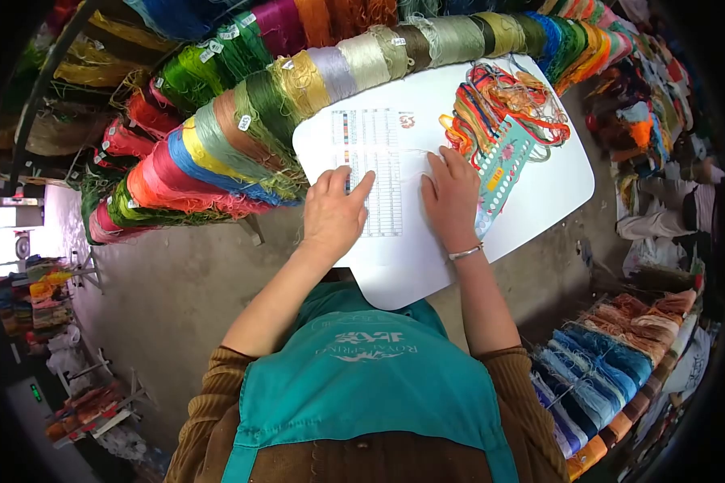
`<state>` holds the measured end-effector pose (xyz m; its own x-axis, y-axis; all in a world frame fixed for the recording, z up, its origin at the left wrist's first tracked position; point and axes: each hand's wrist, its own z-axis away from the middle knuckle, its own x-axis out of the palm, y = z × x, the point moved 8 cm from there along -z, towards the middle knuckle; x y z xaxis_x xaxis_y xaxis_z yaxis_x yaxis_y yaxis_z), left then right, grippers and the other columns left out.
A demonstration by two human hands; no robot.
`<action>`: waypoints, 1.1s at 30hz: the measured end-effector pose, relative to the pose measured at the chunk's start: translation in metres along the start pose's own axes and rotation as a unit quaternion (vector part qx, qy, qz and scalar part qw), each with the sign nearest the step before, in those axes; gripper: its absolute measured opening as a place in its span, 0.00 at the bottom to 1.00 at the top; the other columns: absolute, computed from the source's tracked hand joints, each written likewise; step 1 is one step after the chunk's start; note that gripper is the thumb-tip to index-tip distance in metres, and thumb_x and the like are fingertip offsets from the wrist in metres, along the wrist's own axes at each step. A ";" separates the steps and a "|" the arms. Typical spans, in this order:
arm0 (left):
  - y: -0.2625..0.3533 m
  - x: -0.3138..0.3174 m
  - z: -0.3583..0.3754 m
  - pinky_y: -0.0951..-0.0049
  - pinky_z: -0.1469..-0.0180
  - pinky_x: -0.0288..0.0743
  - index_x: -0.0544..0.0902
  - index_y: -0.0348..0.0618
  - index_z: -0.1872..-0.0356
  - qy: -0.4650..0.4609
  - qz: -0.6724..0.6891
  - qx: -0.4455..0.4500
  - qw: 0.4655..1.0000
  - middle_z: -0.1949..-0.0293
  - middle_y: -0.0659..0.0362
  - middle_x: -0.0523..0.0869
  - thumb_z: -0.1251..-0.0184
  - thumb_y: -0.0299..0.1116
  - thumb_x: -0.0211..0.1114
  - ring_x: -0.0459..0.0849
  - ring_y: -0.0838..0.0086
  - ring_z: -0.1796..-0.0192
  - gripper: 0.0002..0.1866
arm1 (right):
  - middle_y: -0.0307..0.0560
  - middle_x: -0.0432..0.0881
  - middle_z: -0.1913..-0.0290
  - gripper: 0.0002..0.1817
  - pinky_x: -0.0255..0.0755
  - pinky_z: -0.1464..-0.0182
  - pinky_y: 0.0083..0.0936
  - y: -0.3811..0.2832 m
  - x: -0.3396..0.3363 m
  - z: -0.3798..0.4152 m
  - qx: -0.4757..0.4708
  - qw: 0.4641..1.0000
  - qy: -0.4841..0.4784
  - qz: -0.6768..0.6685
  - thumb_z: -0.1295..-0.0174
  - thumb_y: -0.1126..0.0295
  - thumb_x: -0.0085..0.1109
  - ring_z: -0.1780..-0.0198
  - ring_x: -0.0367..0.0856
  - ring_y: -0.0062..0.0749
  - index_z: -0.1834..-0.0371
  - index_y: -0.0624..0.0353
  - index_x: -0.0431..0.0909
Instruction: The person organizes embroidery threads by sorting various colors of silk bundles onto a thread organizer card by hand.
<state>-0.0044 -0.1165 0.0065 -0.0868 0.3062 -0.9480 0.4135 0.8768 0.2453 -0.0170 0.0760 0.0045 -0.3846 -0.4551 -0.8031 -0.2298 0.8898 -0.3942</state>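
Note:
A white board (540,197) with rounded corners lies in front of me, with a printed chart sheet (385,201) on it. Over the chart's left part, my left hand (334,216) lies flat, fingers spread, its forefinger near the table of rows. My right hand (453,200) rests on the right side of the paper, thumb apart from the fingers, which point away from me. Just right of it is a teal flowered card (503,165) with holes along its edges. Several coloured threads (499,109) lie in a loose bundle beyond the card.
Thick rows of coloured thread skeins (310,80) on a rail run behind the board. More skeins (600,366) hang at the lower right, and a rack of yarn (48,294) stands at the far left. A concrete floor (185,282) shows below.

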 end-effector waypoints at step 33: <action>-0.239 -0.329 -0.074 0.54 0.28 0.63 0.74 0.37 0.35 0.275 -0.119 0.078 0.951 0.33 0.49 0.74 0.37 0.30 0.66 0.69 0.52 0.29 0.27 | 0.45 0.86 0.66 0.06 0.76 0.60 0.20 -0.218 0.023 -0.175 -0.014 0.905 -0.099 -0.413 0.36 0.74 0.63 0.66 0.83 0.23 0.60 0.65 0.84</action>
<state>-0.1415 -0.3993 0.2750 -0.6380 0.2910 -0.7130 0.4487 0.8929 -0.0370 -0.1329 -0.1342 0.1499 0.0956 -0.9475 -0.3052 -0.3899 0.2465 -0.8872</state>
